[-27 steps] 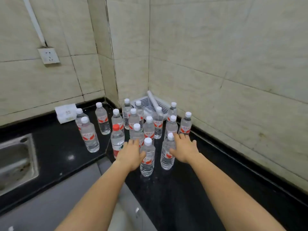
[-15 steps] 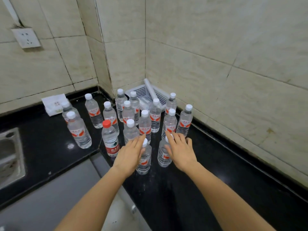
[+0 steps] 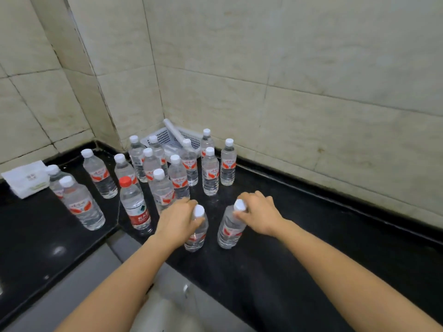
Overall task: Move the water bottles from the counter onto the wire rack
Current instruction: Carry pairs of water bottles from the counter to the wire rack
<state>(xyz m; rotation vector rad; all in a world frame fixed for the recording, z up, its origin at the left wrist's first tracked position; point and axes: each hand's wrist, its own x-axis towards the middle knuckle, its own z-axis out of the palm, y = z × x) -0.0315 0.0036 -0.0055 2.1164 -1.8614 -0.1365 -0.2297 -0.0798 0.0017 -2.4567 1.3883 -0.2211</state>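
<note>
Several clear water bottles with white caps and red labels stand clustered on the black counter [image 3: 275, 255] in a tiled corner. One of them, a red-capped bottle [image 3: 135, 204], stands at the cluster's front left. My left hand [image 3: 178, 218] is wrapped around the neck of the nearest left bottle [image 3: 196, 232]. My right hand [image 3: 257, 212] grips the top of the nearest right bottle [image 3: 231, 228], fingers by its cap. Both bottles stand upright on the counter. No wire rack is in view.
A white perforated plastic basket [image 3: 178, 137] leans in the corner behind the bottles. A white tissue pack [image 3: 26, 179] lies at the left by the wall. The counter's front edge drops to grey cabinet fronts [image 3: 79, 293] below my arms.
Both hands have closed onto the two front bottles, which they were only reaching toward before. The view has swung right and the sink and socket have left the frame.
</note>
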